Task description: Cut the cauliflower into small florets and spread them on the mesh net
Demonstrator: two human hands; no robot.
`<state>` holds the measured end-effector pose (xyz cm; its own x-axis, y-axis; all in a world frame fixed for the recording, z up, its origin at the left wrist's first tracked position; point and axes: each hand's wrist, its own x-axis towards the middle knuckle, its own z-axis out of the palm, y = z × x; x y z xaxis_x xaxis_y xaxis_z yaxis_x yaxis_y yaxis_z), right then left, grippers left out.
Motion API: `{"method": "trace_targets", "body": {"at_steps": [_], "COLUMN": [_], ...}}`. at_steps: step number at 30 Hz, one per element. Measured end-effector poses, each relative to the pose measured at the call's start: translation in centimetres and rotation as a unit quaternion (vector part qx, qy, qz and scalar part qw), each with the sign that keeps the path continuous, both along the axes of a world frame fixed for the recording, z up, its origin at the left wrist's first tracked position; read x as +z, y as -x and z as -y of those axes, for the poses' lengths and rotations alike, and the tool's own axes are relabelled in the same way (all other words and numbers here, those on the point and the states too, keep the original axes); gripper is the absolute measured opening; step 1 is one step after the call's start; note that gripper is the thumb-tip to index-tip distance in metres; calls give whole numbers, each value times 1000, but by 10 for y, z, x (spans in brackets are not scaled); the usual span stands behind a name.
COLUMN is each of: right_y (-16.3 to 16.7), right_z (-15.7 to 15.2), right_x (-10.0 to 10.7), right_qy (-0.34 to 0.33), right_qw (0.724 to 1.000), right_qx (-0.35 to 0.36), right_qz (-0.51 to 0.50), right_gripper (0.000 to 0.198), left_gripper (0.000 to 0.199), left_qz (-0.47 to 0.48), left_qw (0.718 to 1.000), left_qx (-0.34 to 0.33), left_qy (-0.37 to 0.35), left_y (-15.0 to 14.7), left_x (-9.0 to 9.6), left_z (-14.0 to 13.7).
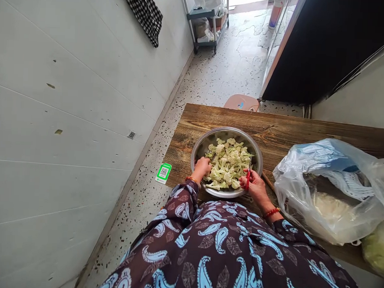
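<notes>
A round steel bowl in front of me holds many cut cauliflower florets. My left hand reaches over the bowl's left rim, its fingers curled in against the florets. Its fingertips are hidden, so what they grip, if anything, does not show. At the right side of the bowl, my right hand is closed on a pair of scissors with red handles. The scissor blades point away from me, over the florets near the right rim.
The bowl stands on a dark wooden table. To its right lies a large clear plastic bag, with a pale green vegetable beside it. A QR-code card is at the table's left edge. Beyond are a pink stool and a wheeled shelf.
</notes>
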<state>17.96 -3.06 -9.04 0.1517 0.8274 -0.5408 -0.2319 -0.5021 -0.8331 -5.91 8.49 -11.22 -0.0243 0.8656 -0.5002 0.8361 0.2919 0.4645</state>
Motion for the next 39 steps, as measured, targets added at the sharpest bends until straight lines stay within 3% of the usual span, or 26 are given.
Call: {"method": "trace_targets", "body": {"at_steps": [3, 7, 11, 14, 16, 21, 24, 26, 29, 34, 39], "right_y": [-2, -4, -4, -4, -4, -4, -3, -2, -2, -2, -4], "right_z": [-3, -6, -5, -4, -3, -3, -3, -3, -3, -2, -1], "right_x": [0, 0, 1, 1, 0, -1, 0, 0, 0, -1, -5], "right_qy": [-1, 1, 2, 2, 3, 0, -1, -1, -3, -5, -6], "right_qw": [1000, 1000, 1000, 1000, 1000, 1000, 1000, 1000, 1000, 1000, 1000], "right_qx": [-1, -3, -3, 1, 4, -2, -7, -7, -5, 1, -2], "right_qz": [0, -4, -9, -10, -10, -11, -14, -16, -15, -16, -21], "right_gripper": [55, 56, 56, 56, 57, 56, 56, 55, 54, 53, 54], "left_gripper": [2, 13, 26, 38, 44, 55, 76, 94, 108, 91, 74], "left_qz": [49, 155, 284, 361, 376, 274, 218, 106, -71, -145, -10], "left_qw": [999, 985, 951, 922, 919, 961, 972, 979, 962, 951, 987], "left_qx": [24, 76, 123, 137, 116, -24, -87, -167, -262, -273, -156], "left_qy": [-3, -17, -12, -6, -4, 13, 29, 39, 40, 0, -30], "left_y": [6, 16, 17, 7, -1, -12, -16, -22, -34, -45, -29], "left_x": [2, 13, 29, 38, 41, 42, 38, 34, 29, 23, 22], "left_z": [-1, 1, 2, -2, -5, 6, 31, 47, 63, 65, 52]}}
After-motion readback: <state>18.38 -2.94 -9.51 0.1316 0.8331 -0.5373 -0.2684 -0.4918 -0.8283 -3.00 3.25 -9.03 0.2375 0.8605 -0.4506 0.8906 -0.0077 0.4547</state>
